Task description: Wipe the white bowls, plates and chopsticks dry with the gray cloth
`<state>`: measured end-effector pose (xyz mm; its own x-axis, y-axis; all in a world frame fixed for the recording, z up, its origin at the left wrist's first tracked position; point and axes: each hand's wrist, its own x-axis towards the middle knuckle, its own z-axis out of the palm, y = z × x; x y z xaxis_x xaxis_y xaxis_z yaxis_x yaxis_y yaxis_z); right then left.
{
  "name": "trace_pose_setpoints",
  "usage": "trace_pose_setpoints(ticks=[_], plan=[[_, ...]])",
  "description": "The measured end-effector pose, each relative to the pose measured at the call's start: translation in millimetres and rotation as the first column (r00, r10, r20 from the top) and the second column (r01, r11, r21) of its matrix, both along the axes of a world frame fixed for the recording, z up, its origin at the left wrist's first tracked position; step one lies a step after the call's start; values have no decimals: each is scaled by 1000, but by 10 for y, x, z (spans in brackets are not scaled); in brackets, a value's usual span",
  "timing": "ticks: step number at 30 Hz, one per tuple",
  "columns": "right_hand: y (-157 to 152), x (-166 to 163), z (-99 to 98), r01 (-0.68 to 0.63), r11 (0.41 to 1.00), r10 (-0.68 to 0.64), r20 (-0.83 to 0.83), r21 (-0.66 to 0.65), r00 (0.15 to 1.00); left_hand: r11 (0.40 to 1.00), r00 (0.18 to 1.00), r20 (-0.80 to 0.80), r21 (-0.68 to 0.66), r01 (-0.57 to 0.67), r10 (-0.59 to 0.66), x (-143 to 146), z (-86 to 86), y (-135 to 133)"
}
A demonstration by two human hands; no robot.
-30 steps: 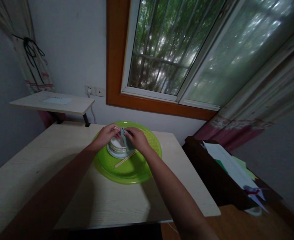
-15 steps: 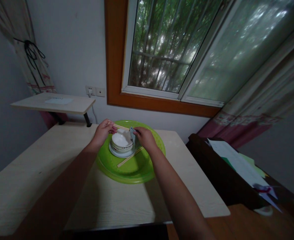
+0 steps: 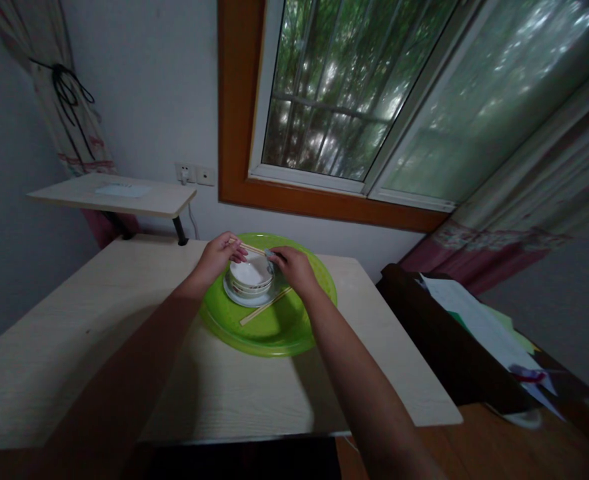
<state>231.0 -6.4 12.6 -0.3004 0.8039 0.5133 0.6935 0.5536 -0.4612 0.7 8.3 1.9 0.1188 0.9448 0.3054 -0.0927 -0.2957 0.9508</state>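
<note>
My left hand (image 3: 223,252) is closed on one end of a pair of chopsticks (image 3: 252,249), held level above the bowls. At their other end my right hand (image 3: 290,263) pinches a small grey-blue cloth (image 3: 268,253) against the sticks; most of the cloth is hidden by the fingers. Right below are stacked white bowls (image 3: 251,273) on a white plate (image 3: 244,300). More chopsticks (image 3: 264,307) lie slanting beside the plate. All of this sits in a round green basin (image 3: 279,343).
The basin stands on a pale wooden table (image 3: 244,400) against the wall. A small raised shelf (image 3: 164,197) with a paper on it is at the back left. To the right is a dark brown cabinet (image 3: 424,327) with papers (image 3: 474,320) on top.
The cloth no longer hangs below my right hand; it is gathered at the chopsticks' end. Both hands stay over the bowls, and the whole view has shifted slightly.
</note>
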Motion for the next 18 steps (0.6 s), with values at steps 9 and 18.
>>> trace_pose_setpoints(ticks=[9,18], plan=[[26,226,24,299,949,-288,-109,97,951,981,980,49,-22,-194,195,-39,7,53],[-169,79,141,385,863,-252,-382,328,889,1000,997,-83,26,12,-9,23,31,-13]])
